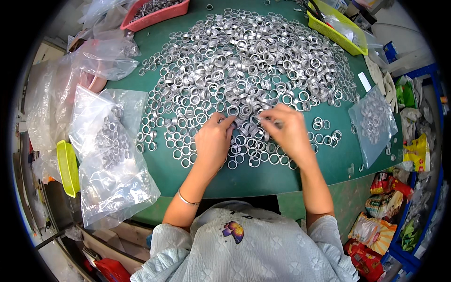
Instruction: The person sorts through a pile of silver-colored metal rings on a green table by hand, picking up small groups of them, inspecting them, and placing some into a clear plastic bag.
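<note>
A broad heap of silver metal rings (253, 51) spreads over the green table (225, 183), several layers deep at the back and thinning toward me. At its near edge, my left hand (212, 138) is closed, fingers bent and thumb against the index finger among the rings. Whatever it grips is too small and hidden to name. Slightly blurred, my right hand (287, 129) pinches what looks like a single metal ring (260, 118) between thumb and forefinger. Both hands are close together, with loose rings between and in front of them.
At left lies a clear bag (115, 183) with rings inside; another bag (373, 120) of rings lies at right. A red basket (157, 19) and a yellow-green basket (336, 28) stand at the back. A small yellow-green basket (68, 168) leans at far left.
</note>
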A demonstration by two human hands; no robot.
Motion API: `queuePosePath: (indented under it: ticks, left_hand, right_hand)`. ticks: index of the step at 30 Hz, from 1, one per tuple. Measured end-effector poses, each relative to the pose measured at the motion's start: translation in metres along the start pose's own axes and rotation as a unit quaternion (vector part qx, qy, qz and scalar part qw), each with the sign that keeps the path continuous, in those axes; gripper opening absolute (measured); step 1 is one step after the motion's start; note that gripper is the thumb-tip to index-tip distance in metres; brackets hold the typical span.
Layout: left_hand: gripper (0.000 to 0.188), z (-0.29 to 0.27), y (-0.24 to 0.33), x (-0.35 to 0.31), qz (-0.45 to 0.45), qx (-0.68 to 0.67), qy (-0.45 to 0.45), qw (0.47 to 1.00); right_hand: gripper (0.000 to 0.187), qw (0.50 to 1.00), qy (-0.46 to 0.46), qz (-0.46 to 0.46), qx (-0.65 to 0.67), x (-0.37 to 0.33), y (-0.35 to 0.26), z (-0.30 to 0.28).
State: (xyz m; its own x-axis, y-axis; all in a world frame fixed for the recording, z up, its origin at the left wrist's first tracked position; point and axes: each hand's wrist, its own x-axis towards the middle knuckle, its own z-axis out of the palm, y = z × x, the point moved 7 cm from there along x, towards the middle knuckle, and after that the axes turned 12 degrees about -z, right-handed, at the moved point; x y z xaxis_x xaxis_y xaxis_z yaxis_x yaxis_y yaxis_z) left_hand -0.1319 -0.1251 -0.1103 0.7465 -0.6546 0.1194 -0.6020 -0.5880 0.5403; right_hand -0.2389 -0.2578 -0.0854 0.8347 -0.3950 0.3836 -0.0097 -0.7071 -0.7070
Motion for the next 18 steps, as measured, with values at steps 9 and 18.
queuePosePath:
  ticks: [9,18]
  left_hand:
    - [0.013,-0.003,-0.037,0.004,-0.178,-0.405,-0.097,0.892]
    - [0.029,0.024,-0.023,-0.037,-0.277,-0.827,-0.306,0.383]
  right_hand:
    - [0.008,0.997,-0.028,-0.045,-0.057,-0.005,-0.01,0.03]
    - [0.027,0.673,0.15,0.272,0.671,-0.015,0.037,0.0]
